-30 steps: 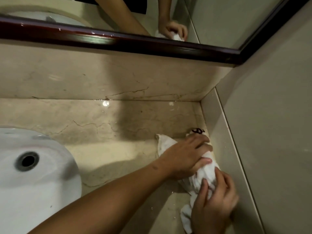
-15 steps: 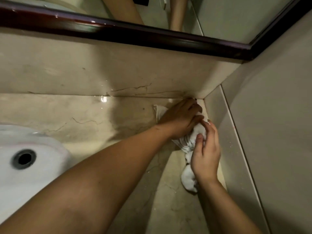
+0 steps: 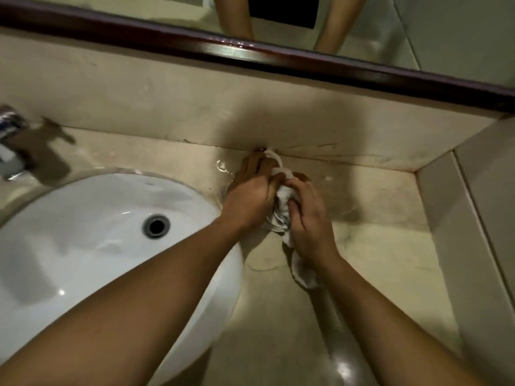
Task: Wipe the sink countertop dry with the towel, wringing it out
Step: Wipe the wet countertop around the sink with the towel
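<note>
A bunched white towel (image 3: 281, 215) lies on the beige marble countertop (image 3: 376, 246), just right of the white sink basin (image 3: 92, 235). My left hand (image 3: 250, 190) presses on the towel's far end, close to the back wall. My right hand (image 3: 309, 218) grips the towel's middle, and a loose end trails out under that wrist. A small puddle of water (image 3: 223, 166) glistens on the counter just left of my left hand.
A chrome faucet (image 3: 11, 143) stands at the far left behind the basin. A dark-framed mirror (image 3: 278, 55) runs above the backsplash. A tiled side wall (image 3: 479, 218) closes off the counter on the right.
Both hands have slid the towel left along the back wall, from the right corner to beside the basin. The view has swung left, and the basin and faucet now show.
</note>
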A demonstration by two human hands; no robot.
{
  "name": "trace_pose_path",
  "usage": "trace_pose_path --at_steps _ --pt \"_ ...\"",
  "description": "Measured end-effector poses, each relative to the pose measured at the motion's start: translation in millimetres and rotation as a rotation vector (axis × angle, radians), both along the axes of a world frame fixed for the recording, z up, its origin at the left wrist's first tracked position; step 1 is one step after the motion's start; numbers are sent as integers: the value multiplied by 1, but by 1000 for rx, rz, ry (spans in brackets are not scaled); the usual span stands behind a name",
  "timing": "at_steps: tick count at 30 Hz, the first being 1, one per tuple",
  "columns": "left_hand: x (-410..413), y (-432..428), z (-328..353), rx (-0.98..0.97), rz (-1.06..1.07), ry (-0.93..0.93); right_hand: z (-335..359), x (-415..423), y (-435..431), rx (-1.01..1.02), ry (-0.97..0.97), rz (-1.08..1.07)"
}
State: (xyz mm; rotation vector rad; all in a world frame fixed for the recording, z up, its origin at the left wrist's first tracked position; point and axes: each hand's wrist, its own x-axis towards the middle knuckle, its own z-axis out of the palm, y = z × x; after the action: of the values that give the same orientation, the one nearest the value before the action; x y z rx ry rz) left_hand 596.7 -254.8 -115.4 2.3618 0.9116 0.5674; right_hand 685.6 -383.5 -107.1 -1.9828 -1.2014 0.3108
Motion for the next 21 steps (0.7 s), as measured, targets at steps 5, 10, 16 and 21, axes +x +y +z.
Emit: trace_pose_path --at_steps 5,10,16,21 --pt "-50 18 -4 -54 99 -2 1 -39 23 -2 6 107" --pt "-37 -22 6 -107 -3 -30 2 -47 -24 8 -1 -17" --pt "-6 -116 4 -155 -308 -13 7 -51 -133 -38 -73 -304" --pt "-8 -206 4 -156 -409 -23 17 -59 -219 -98 -51 -473"
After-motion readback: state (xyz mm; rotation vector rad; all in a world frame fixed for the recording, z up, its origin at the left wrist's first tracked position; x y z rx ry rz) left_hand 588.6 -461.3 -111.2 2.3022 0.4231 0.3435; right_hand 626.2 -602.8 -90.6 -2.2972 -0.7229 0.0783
